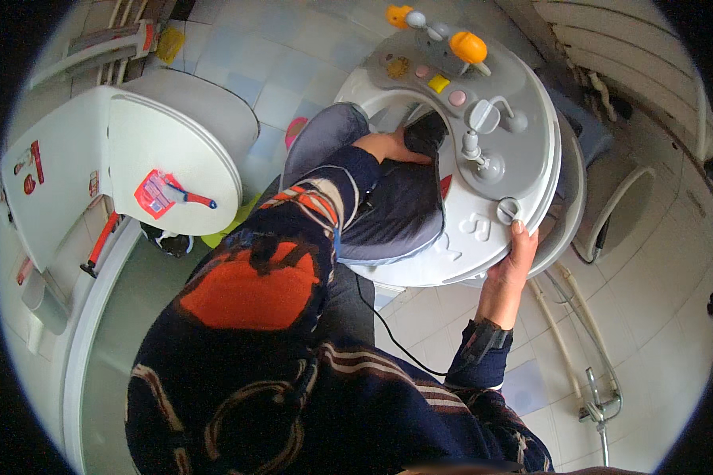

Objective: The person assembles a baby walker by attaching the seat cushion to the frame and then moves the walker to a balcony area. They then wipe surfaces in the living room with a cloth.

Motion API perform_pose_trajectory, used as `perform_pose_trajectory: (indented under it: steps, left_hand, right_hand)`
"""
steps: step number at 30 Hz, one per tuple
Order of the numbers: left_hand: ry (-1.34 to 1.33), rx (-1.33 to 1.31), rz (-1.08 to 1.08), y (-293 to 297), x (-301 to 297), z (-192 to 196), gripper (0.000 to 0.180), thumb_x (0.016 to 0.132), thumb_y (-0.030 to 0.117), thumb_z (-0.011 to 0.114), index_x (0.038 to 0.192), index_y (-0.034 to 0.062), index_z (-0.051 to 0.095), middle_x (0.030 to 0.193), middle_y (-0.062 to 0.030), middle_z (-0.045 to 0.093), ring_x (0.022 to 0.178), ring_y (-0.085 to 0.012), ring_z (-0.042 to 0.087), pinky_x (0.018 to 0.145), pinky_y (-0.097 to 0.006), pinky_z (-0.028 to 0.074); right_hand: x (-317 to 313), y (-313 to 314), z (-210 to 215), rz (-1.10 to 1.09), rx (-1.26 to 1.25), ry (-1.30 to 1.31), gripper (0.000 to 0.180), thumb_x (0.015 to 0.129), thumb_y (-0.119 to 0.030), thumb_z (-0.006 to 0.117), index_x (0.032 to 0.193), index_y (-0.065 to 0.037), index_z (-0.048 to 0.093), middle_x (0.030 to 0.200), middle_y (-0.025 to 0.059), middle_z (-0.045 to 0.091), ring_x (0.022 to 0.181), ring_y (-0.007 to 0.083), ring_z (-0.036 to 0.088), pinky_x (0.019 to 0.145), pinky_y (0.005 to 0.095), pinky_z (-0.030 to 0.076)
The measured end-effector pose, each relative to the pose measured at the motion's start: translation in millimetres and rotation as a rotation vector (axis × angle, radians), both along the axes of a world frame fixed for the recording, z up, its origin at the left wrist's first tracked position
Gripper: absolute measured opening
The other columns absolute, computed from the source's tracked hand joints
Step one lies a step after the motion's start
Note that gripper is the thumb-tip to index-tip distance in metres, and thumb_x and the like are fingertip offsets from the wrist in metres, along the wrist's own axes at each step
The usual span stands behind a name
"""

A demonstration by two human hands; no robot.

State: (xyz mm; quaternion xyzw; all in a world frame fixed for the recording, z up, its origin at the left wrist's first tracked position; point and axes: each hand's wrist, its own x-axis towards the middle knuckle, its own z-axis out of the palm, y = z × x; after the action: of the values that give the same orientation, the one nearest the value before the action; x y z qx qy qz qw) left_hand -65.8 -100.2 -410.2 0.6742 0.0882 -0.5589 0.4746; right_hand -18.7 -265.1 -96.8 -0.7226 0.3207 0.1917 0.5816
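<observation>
A white and grey baby walker (458,252) with a round toy tray stands before me, tilted. Orange, yellow, pink and grey toys are fixed on the tray. Its dark fabric seat (396,210) hangs in the middle opening, with a padded grey backrest toward me. My left hand (390,147) reaches into the opening and is closed on the seat's dark fabric at the inner rim; some of its fingers are hidden. At the near right, my right hand (517,252) grips the tray's outer edge, thumb on top and the other fingers hidden beneath.
At the left is a toilet with its white lid (174,134) down, a blue and red brush (188,197) on pink packaging upon it. A bathtub edge (95,348) runs along the lower left. A tap with a hose (602,408) is at the lower right. A black cord (388,328) crosses my front.
</observation>
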Motion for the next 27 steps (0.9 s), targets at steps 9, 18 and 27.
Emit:
perform_pose_trajectory:
  steps: [9,18,27]
  left_hand:
    - [0.318,-0.41,0.364,-7.4,-22.7,36.6,0.043,0.102,0.039,0.05,0.12,0.0032,0.068,0.114,-0.0102,0.07,0.106,-0.0209,0.063,0.097,-0.039,0.048]
    - [0.406,-0.504,1.002,19.3,7.2,65.6,0.043,0.093,0.039,0.066,0.119,0.0053,0.069,0.108,-0.0128,0.074,0.099,-0.0291,0.07,0.092,-0.04,0.054]
    - [0.177,-0.293,1.312,3.0,19.6,40.0,0.027,0.086,0.019,0.057,0.101,-0.0022,0.067,0.098,-0.0172,0.072,0.089,-0.0333,0.068,0.083,-0.044,0.054]
  right_hand:
    - [-10.4,-5.4,-3.3,0.042,-0.015,0.022,0.081,0.078,-0.035,0.078,0.141,0.004,0.046,0.125,0.0138,0.063,0.111,0.0238,0.064,0.098,0.0365,0.052]
    - [-11.4,-6.0,-7.9,-0.006,0.014,-0.017,0.074,0.076,-0.029,0.079,0.135,0.004,0.051,0.12,0.0122,0.066,0.105,0.0214,0.066,0.092,0.0339,0.053]
    - [-10.3,-10.0,-10.5,0.05,-0.009,-0.046,0.081,0.076,-0.036,0.081,0.137,0.005,0.048,0.123,0.0138,0.064,0.109,0.0229,0.065,0.095,0.0348,0.052]
